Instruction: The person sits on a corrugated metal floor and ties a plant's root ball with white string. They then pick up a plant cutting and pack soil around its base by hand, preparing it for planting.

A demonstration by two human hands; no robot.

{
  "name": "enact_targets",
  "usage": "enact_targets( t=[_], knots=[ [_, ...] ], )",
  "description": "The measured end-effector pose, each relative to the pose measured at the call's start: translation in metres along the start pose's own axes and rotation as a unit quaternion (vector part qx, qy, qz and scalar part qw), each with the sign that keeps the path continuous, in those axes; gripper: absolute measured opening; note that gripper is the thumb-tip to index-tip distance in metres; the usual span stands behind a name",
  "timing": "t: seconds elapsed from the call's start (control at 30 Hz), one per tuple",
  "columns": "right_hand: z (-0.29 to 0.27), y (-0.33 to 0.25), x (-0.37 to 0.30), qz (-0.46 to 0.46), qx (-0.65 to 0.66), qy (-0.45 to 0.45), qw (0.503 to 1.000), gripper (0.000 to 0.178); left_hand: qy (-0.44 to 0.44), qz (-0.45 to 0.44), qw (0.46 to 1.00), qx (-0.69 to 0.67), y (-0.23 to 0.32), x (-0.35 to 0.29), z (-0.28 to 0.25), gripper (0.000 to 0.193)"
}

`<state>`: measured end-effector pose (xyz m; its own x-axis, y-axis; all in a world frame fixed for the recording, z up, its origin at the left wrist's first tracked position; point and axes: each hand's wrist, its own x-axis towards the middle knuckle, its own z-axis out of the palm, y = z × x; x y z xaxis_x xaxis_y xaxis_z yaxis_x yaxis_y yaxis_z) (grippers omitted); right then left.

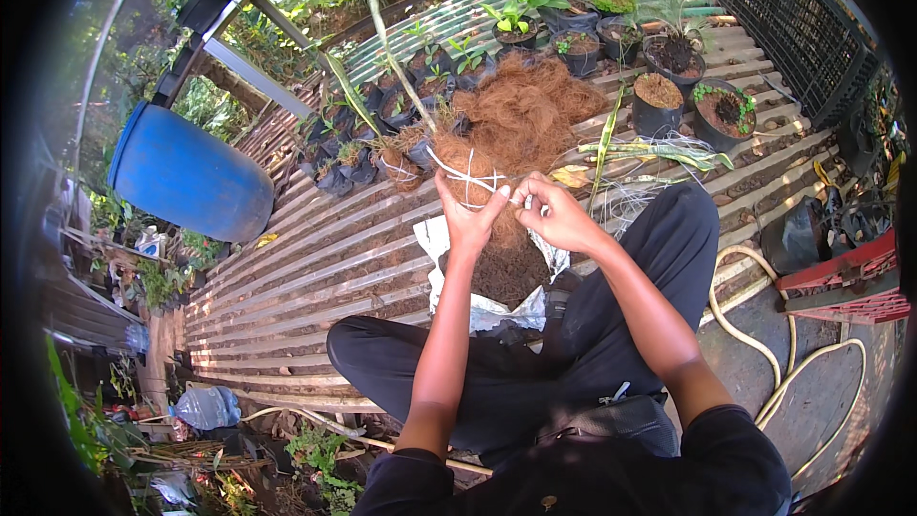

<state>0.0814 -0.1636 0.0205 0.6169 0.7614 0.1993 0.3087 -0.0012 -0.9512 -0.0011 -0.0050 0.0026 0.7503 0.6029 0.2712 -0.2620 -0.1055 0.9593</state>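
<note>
The left hand (470, 225) clasps the fibre ball (451, 147) near the soil sack (432, 247); the right hand (560, 220) seems to pinch its white string (469, 177) — slack could loosen the wrap and shed fibre.

A rounded ball of reddish-brown coconut fibre (458, 157), shaggy on its surface, is held up off the ground, near the middle of the view. White string (469, 175) wraps tightly around it, its strands crossing on the near face. A long, slender, pale stem (399, 62) rises from the ball's top, leaning to the left, bare along its lower length.
</note>
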Motion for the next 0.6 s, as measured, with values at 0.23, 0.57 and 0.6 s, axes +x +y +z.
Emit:
enact_targets(
  t=[0.23, 0.57, 0.6],
  knots=[
    [-0.010, -0.013, 0.000, -0.007, -0.031, -0.024, 0.999, 0.012, 0.009, -0.038, 0.996, -0.083, -0.002, 0.001, -0.003, 0.099],
    [-0.009, -0.005, 0.001, 0.051, 0.023, -0.026, 0.998, 0.024, -0.022, -0.070, 0.988, -0.136, -0.019, 0.002, -0.015, 0.090],
    [-0.009, -0.007, 0.001, 0.017, 0.041, -0.010, 0.999, 0.023, -0.027, -0.061, 0.989, -0.129, -0.018, 0.002, -0.015, 0.089]
  ],
)
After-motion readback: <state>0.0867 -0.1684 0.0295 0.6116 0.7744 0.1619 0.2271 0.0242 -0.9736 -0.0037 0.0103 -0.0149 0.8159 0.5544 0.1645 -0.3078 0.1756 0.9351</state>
